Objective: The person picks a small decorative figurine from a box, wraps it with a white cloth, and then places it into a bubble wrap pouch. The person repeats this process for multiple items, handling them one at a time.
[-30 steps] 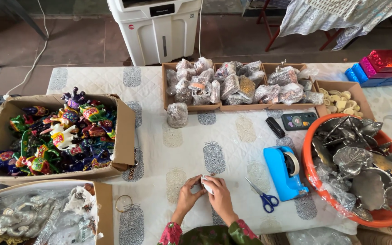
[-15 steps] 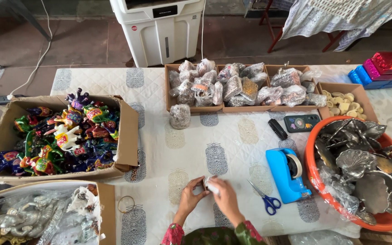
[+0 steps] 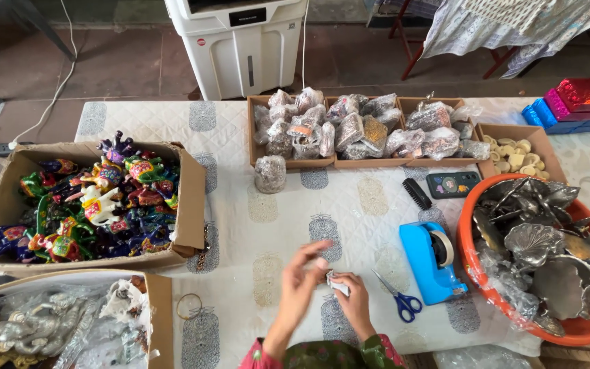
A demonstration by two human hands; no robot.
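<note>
Right hand (image 3: 355, 305) pinches a small white piece (image 3: 336, 283), left hand (image 3: 303, 277) loosely spread, near table edge (image 3: 377, 342), scissors (image 3: 397, 296) beside.

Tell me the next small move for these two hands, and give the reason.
Probably bring the left hand back down onto the small white item. The right hand alone pinches it low over the tablecloth, while the left hovers just above with its fingers open, so a second grip would likely steady it.
</note>
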